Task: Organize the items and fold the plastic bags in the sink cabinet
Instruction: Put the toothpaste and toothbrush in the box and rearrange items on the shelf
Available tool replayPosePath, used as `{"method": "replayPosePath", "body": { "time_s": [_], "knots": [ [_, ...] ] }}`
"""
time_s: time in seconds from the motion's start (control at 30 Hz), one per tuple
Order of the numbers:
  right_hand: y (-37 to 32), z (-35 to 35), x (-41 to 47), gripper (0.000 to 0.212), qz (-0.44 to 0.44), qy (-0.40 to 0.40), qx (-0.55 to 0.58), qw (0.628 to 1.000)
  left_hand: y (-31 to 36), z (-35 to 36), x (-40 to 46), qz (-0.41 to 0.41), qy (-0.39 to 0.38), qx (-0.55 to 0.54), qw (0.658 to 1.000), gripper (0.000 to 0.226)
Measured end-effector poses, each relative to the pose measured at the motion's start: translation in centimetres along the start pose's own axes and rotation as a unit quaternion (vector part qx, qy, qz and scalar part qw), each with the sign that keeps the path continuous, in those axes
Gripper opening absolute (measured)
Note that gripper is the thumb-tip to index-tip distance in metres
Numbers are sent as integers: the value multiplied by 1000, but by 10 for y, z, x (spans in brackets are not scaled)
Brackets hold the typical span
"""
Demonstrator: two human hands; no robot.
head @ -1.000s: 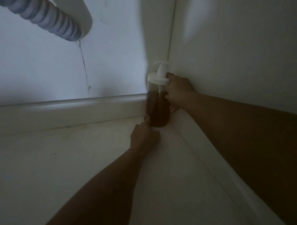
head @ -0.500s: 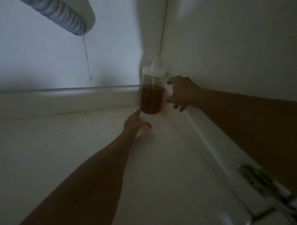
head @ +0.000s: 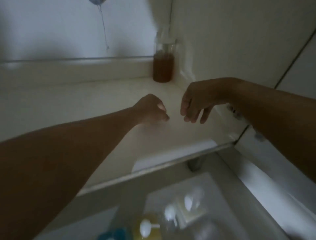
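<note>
A clear pump bottle (head: 163,66) half full of brown liquid stands upright in the back right corner of the white cabinet floor (head: 95,102). Both hands hover over the floor, well in front of the bottle and apart from it. My left hand (head: 150,108) has loosely curled fingers and holds nothing. My right hand (head: 195,102) hangs with relaxed fingers pointing down, also empty.
A grey corrugated drain hose end (head: 96,1) with a thin dangling string hangs at the top. Outside the cabinet's front edge (head: 153,171), several blurred bottles sit low in view, one yellow with a white pump (head: 147,227). A metal hinge (head: 236,111) sits on the right wall.
Both hands let go of the brown bottle and drew back toward the cabinet front. The bottle stays in the corner. The view tilted down, revealing the bottles outside.
</note>
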State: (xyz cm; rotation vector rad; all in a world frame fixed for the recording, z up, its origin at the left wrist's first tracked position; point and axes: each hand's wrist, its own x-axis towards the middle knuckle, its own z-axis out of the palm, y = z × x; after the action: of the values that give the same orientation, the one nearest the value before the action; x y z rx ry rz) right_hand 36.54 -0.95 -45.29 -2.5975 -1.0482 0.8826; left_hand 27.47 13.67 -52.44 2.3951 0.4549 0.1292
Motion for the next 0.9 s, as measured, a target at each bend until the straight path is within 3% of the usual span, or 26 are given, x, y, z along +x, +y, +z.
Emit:
{"method": "replayPosePath", "body": {
  "time_s": [0.1, 0.23, 0.33, 0.43, 0.53, 0.73, 0.9],
  "knots": [
    [12, 28, -39, 16, 7, -64, -14, 998, 29, 6, -56, 12, -118, 29, 992, 22],
    [35, 72, -74, 22, 18, -134, -58, 989, 49, 9, -116, -47, -311, 76, 946, 24],
    [61, 115, -81, 46, 28, -135, -64, 988, 42, 24, -137, -47, -369, 199, 907, 53],
    [86, 154, -79, 83, -6, -61, -55, 997, 22, 58, -159, -36, -323, 292, 899, 85],
    [102, 180, -74, 104, -68, -2, -80, 995, -3, 94, -174, -55, -260, 280, 923, 90],
    [110, 211, -67, 75, -110, 7, -2, 994, -26, 134, -182, -69, -174, 223, 957, 67],
    [117, 215, -66, 67, -122, 30, -7, 992, -26, 143, -182, -51, -124, 219, 966, 65]
  ]
}}
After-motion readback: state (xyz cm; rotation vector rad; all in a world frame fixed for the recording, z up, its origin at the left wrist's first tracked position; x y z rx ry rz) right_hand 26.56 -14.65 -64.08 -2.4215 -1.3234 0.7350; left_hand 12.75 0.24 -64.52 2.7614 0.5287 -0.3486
